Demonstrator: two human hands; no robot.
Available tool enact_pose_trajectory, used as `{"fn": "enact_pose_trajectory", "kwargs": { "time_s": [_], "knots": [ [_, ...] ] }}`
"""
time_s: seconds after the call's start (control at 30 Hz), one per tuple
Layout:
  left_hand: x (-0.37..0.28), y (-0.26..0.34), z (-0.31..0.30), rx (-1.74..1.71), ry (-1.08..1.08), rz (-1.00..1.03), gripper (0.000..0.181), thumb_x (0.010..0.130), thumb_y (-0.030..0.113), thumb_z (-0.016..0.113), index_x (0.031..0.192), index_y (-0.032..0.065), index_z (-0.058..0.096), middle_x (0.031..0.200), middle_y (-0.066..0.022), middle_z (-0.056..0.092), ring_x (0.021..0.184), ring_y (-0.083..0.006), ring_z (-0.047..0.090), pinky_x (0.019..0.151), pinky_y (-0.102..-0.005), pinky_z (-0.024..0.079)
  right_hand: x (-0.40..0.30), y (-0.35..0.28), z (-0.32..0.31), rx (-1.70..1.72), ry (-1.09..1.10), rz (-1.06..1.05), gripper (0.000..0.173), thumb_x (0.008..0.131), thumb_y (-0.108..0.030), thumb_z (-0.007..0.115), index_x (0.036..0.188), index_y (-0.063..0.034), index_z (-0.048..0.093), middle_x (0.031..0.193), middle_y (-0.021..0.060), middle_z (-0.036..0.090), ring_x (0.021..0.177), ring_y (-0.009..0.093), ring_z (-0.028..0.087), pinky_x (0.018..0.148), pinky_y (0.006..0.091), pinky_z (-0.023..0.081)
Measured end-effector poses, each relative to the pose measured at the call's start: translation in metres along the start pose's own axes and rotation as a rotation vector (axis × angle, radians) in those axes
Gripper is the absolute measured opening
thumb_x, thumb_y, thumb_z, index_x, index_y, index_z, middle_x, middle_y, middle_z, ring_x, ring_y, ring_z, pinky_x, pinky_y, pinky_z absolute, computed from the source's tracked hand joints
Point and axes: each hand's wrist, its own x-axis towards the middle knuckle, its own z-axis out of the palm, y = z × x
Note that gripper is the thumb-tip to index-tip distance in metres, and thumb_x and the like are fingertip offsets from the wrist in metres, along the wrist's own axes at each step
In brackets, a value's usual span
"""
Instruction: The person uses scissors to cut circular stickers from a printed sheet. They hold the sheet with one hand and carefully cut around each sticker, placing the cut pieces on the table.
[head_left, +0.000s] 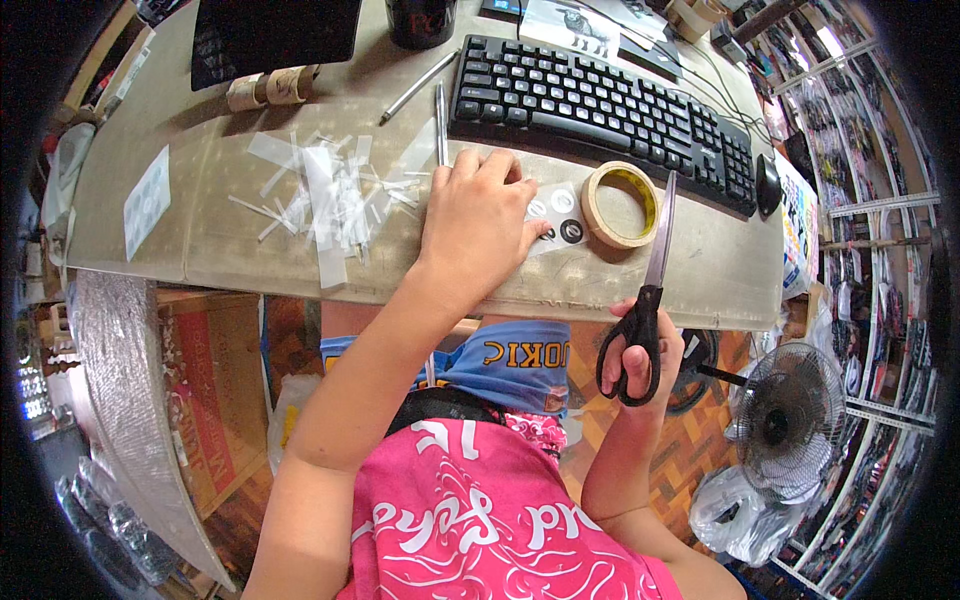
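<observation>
My left hand (476, 214) rests palm down near the table's front edge, its fingers curled and its thumb on a small sheet of round black-and-white stickers (562, 201). Part of that sheet is hidden under the hand. In my right hand (664, 345) is a pair of black-handled scissors (661, 251), held just off the table's edge with fingers through the handle loops. Their blades look closed and point away from me. Between the sticker sheet and the blades lies a roll of tan tape (598, 225). A heap of cut clear and white strips (337, 202) lies left of my left hand.
Behind my hands are a black keyboard (585, 105), a mouse (766, 184), two pens (420, 86) and a dark mug (420, 22). Another sticker sheet (148, 204) lies at the left, near small cardboard rolls (285, 86). A fan (787, 420) stands at the right.
</observation>
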Motion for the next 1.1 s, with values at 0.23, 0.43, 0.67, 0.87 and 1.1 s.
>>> {"fn": "enact_pose_trajectory", "kwargs": {
  "time_s": [0.23, 0.43, 0.67, 0.87, 1.1],
  "knots": [
    [0.011, -0.002, 0.007, 0.04, -0.01, -0.029, 0.019, 0.075, 0.027, 0.069, 0.083, 0.0093, 0.072, 0.094, -0.0028, 0.063, 0.096, -0.0254, 0.052, 0.083, -0.0408, 0.04, -0.003, -0.003, 0.003, -0.008, -0.004, 0.007, 0.069, 0.074, -0.049, 0.075, 0.105, 0.0078, 0.053, 0.051, 0.0003, 0.052, 0.039, 0.006, 0.048, 0.037, 0.0186, 0.033],
    [0.019, -0.007, 0.009, -0.161, 0.138, -0.054, 0.017, 0.077, 0.024, 0.068, 0.079, 0.0069, 0.071, 0.09, -0.0074, 0.066, 0.087, -0.0295, 0.059, 0.08, -0.0409, 0.045, -0.006, -0.004, 0.001, -0.015, -0.001, 0.002, 0.069, 0.073, -0.048, 0.076, 0.106, 0.0078, 0.053, 0.051, -0.0001, 0.052, 0.039, 0.007, 0.048, 0.037, 0.0187, 0.033],
    [0.034, -0.016, -0.014, -0.989, 0.344, -0.209, 0.016, 0.09, 0.008, 0.061, 0.105, 0.0073, 0.061, 0.087, -0.0024, 0.063, 0.08, -0.0075, 0.059, 0.066, -0.0239, 0.05, -0.006, -0.001, 0.004, 0.016, -0.037, 0.067, 0.069, 0.072, -0.045, 0.079, 0.109, 0.0071, 0.054, 0.056, -0.0002, 0.053, 0.043, 0.006, 0.05, 0.039, 0.0184, 0.034],
    [0.012, -0.036, -0.052, -1.343, 0.532, -0.278, 0.016, 0.092, 0.004, 0.051, 0.104, 0.0055, 0.06, 0.09, -0.0041, 0.059, 0.075, -0.0088, 0.06, 0.068, -0.0227, 0.05, -0.004, 0.006, 0.034, 0.03, -0.185, 0.133, 0.06, 0.072, -0.034, 0.082, 0.111, 0.0039, 0.056, 0.062, -0.0023, 0.055, 0.048, 0.004, 0.051, 0.042, 0.0179, 0.036],
    [-0.046, -0.054, -0.089, -1.282, 0.691, -0.414, 0.02, 0.087, -0.001, 0.054, 0.107, -0.0033, 0.058, 0.096, -0.0045, 0.06, 0.089, -0.0107, 0.059, 0.076, -0.0214, 0.049, 0.002, 0.015, 0.101, 0.196, -0.427, 0.195, 0.071, 0.072, -0.052, 0.075, 0.112, 0.002, 0.052, 0.062, -0.0002, 0.054, 0.053, 0.006, 0.052, 0.046, 0.0194, 0.037]
  ]
}}
